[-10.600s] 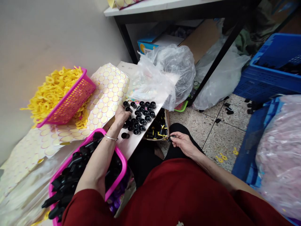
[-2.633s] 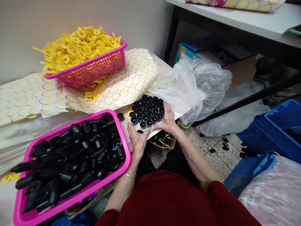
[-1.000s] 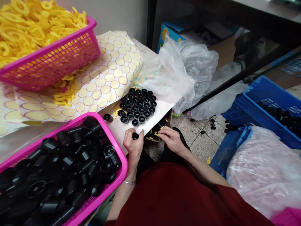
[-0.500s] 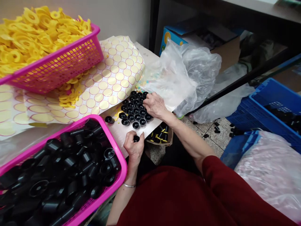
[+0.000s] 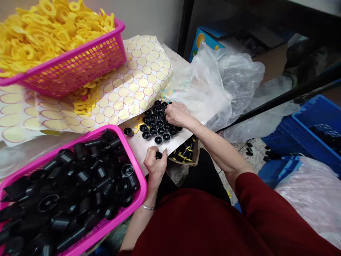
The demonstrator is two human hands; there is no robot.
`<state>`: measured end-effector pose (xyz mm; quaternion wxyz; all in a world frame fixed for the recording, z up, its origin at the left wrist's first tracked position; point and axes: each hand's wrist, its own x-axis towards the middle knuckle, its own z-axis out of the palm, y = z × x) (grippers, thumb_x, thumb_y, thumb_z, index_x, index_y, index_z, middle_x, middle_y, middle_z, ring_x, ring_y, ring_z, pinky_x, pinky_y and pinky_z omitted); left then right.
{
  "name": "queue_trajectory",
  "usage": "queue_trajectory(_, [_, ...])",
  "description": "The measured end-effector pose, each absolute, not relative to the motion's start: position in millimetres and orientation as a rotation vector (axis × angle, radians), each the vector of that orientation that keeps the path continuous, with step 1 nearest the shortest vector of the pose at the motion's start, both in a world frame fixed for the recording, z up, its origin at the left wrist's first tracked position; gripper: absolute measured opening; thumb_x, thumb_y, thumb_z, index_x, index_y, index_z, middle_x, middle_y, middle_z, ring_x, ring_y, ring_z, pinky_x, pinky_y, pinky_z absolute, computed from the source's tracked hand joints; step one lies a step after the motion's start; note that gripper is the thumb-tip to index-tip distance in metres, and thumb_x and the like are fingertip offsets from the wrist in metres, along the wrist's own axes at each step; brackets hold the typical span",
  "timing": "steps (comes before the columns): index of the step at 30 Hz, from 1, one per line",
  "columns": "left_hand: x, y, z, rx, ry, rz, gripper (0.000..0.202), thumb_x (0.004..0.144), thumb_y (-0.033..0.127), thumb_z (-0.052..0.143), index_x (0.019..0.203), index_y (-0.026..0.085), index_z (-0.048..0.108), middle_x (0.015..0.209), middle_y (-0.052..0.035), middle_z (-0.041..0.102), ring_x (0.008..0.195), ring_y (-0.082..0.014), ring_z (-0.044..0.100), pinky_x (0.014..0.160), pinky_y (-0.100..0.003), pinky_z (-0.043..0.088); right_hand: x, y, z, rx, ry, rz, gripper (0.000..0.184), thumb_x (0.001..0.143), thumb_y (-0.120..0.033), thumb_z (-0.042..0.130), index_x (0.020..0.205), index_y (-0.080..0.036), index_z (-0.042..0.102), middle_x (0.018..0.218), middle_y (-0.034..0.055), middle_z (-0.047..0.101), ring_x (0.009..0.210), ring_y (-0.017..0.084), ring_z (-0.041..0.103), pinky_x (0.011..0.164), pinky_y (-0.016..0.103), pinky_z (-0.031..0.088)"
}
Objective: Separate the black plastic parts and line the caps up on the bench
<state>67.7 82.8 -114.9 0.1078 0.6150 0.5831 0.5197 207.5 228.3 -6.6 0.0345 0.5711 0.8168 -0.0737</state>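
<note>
Pinching a small black cup (image 5: 159, 155) between thumb and finger, the left hand (image 5: 155, 165) is at the near edge of the white board (image 5: 174, 142). The fingers hide the cup's sides, so I cannot tell just how it leans, but a dark round end shows on top.

A bunch of black cups (image 5: 160, 123) is on the board, straight ahead of the left hand and farther from the body. A bare bit of board lies between them. Most of these cups stand up tall with their round tops facing up, packed side by side.

The right hand (image 5: 177, 114) is nearer to the bunch. It reaches over the right side, with its fingers bent and close together. Its fingertips are hidden, so I cannot tell if they pinch a cup.

One lone cup (image 5: 129, 132) is to the left of the bunch, next to some yellow bits (image 5: 139, 127). The pink basket (image 5: 142, 185) full of black parts (image 5: 82, 177) is just left of the left hand.
</note>
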Motion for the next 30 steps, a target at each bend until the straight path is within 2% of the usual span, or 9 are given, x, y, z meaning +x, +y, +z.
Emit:
queue_trajectory(5, [68.2, 84.0, -116.4, 1.812, 1.696, 1.573, 0.017, 0.074, 0.021, 0.069, 0.071, 0.019, 0.052, 0.068, 0.0016, 0.055, 0.062, -0.0120, 0.054, 0.062, -0.025, 0.045, 225.8, 209.4, -10.8, 2.090, 2.694, -0.227, 0.027, 0.088, -0.025, 0.048, 0.087, -0.013, 0.072, 0.093, 0.0137, 0.069, 0.092, 0.026, 0.060, 0.077, 0.035, 0.043])
queue_trajectory(9, [70.9, 83.3, -117.3, 1.772, 1.680, 1.578, 0.019, 0.074, 0.025, 0.070, 0.069, 0.020, 0.052, 0.068, 0.0011, 0.054, 0.063, -0.0126, 0.053, 0.062, -0.026, 0.045, 230.1, 169.7, -20.2, 2.205, 3.062, -0.495, 0.022, 0.089, -0.026, 0.051, 0.078, -0.016, 0.068, 0.078, 0.0054, 0.062, 0.077, 0.019, 0.055, 0.072, 0.032, 0.042])
queue_trajectory(13, [71.0, 79.4, -115.3, 1.759, 1.555, 1.496, 0.021, 0.076, 0.026, 0.068, 0.068, 0.021, 0.049, 0.067, 0.0009, 0.052, 0.063, -0.0129, 0.051, 0.061, -0.028, 0.045, 202.1, 126.0, -23.3, 1.730, 3.443, -0.739, 0.019, 0.090, -0.023, 0.051, 0.079, -0.017, 0.065, 0.080, 0.0048, 0.059, 0.078, 0.018, 0.052, 0.073, 0.032, 0.042])
queue_trajectory(17, [65.9, 64.7, -107.6, 1.734, 1.502, 1.322, 0.020, 0.087, 0.023, 0.053, 0.067, 0.021, 0.051, 0.069, -0.0015, 0.053, 0.075, -0.0173, 0.057, 0.064, -0.031, 0.049, 157.7, 105.5, -16.2, 1.124, 3.618, -0.649, 0.019, 0.089, -0.019, 0.047, 0.080, -0.016, 0.064, 0.092, 0.0086, 0.060, 0.086, 0.021, 0.047, 0.077, 0.035, 0.041])
queue_trajectory(19, [64.5, 50.1, -102.6, 1.791, 1.372, 1.271, 0.018, 0.085, 0.024, 0.055, 0.068, 0.020, 0.054, 0.072, -0.0019, 0.055, 0.082, -0.0202, 0.060, 0.068, -0.034, 0.051, 138.3, 105.9, -9.3, 0.888, 3.569, -0.596, 0.018, 0.088, -0.016, 0.047, 0.083, -0.016, 0.064, 0.095, 0.0098, 0.060, 0.089, 0.022, 0.045, 0.078, 0.036, 0.039])
queue_trajectory(22, [61.7, 19.8, -92.6, 1.886, 1.144, 1.235, 0.012, 0.073, 0.025, 0.063, 0.066, 0.019, 0.054, 0.072, -0.0012, 0.058, 0.075, -0.0197, 0.061, 0.068, -0.034, 0.052, 119.3, 110.7, 4.9, 0.670, 3.396, -0.533, 0.017, 0.081, -0.010, 0.048, 0.086, -0.015, 0.064, 0.096, 0.0096, 0.060, 0.089, 0.023, 0.043, 0.078, 0.037, 0.037])
queue_trajectory(24, [55.8, -2.3, -82.0, 1.890, 1.016, 1.239, 0.008, 0.070, 0.021, 0.061, 0.068, 0.019, 0.053, 0.076, -0.0028, 0.061, 0.071, -0.0172, 0.060, 0.065, -0.031, 0.051, 112.2, 111.0, 14.4, 0.556, 3.314, -0.518, 0.017, 0.078, -0.010, 0.051, 0.088, -0.014, 0.064, 0.100, 0.0095, 0.061, 0.089, 0.023, 0.043, 0.076, 0.036, 0.035])
queue_trajectory(27, [37.4, -29.7, -59.7, 1.770, 0.961, 1.170, 0.007, 0.075, 0.018, 0.060, 0.073, 0.018, 0.054, 0.082, -0.0057, 0.064, 0.074, -0.0155, 0.059, 0.067, -0.029, 0.049, 103.9, 104.6, 21.4, 0.420, 3.251, -0.508, 0.018, 0.076, -0.014, 0.056, 0.092, -0.014, 0.065, 0.103, 0.0094, 0.062, 0.090, 0.023, 0.042, 0.073, 0.036, 0.032])
queue_trajectory(30, [11.6, -47.4, -37.9, 1.568, 1.026, 1.023, 0.021, 0.081, 0.031, 0.068, 0.071, 0.017, 0.058, 0.080, -0.0061, 0.065, 0.075, -0.0158, 0.061, 0.070, -0.029, 0.050, 96.5, 98.3, 16.1, 0.383, 3.224, -0.486, 0.020, 0.078, -0.010, 0.054, 0.093, -0.014, 0.066, 0.090, 0.0087, 0.064, 0.089, 0.024, 0.043, 0.075, 0.037, 0.032])
